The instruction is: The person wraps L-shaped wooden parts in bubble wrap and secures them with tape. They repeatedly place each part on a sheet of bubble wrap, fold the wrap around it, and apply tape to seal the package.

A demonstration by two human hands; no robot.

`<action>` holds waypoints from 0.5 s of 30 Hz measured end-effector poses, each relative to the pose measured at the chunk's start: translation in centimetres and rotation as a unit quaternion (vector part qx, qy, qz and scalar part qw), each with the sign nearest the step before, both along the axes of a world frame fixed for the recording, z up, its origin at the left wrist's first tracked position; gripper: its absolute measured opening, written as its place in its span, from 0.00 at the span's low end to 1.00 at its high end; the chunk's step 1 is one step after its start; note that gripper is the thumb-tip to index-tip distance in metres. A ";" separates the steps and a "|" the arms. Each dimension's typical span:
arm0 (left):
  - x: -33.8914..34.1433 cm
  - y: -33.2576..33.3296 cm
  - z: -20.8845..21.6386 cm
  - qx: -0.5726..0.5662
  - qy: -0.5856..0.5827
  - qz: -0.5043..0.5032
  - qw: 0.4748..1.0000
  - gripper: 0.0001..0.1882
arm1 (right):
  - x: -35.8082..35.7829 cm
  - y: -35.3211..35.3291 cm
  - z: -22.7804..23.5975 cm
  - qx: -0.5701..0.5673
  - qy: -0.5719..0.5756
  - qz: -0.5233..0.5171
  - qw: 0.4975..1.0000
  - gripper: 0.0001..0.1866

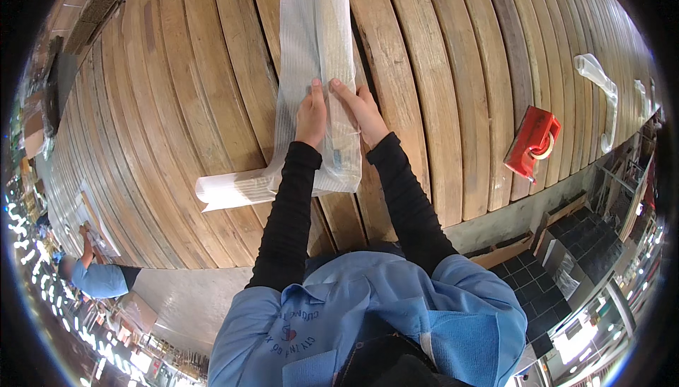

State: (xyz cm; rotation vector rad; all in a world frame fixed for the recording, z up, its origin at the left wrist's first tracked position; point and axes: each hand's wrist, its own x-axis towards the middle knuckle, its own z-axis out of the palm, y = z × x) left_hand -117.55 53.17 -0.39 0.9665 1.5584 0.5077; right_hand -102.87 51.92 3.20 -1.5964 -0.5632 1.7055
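Your two hands lie close together on one long sheet of translucent white wrap (305, 51), midway across the slatted wooden bench (163, 139). Your left hand (310, 117) has its fingers bunched and its thumb pointing forward on the sheet. Your right hand (362, 112) sits at the sheet's right side, thumb on top, fingers beside it. For either hand, you cannot tell whether it pinches the wrap or only presses it.

The wrap runs out of view at the far end. Its near end stops short of the bench edge at your waist, and one flap (237, 189) turns left across the slats. To your left, a broad stretch of slats reaches toward the far side; to your right, a narrower stretch separates the wrap from one red tape dispenser (532, 145), close to the near edge, with one roll of tape (543, 148). Beyond it lies one bent white strip (608, 97). One co-worker (100, 279) stands at the bench, far left.
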 end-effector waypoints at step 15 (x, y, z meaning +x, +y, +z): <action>-8.4 -7.8 9.3 -0.031 -0.426 -0.021 0.904 0.46 | -1.8 -9.2 13.1 0.315 -0.102 0.154 0.931 0.38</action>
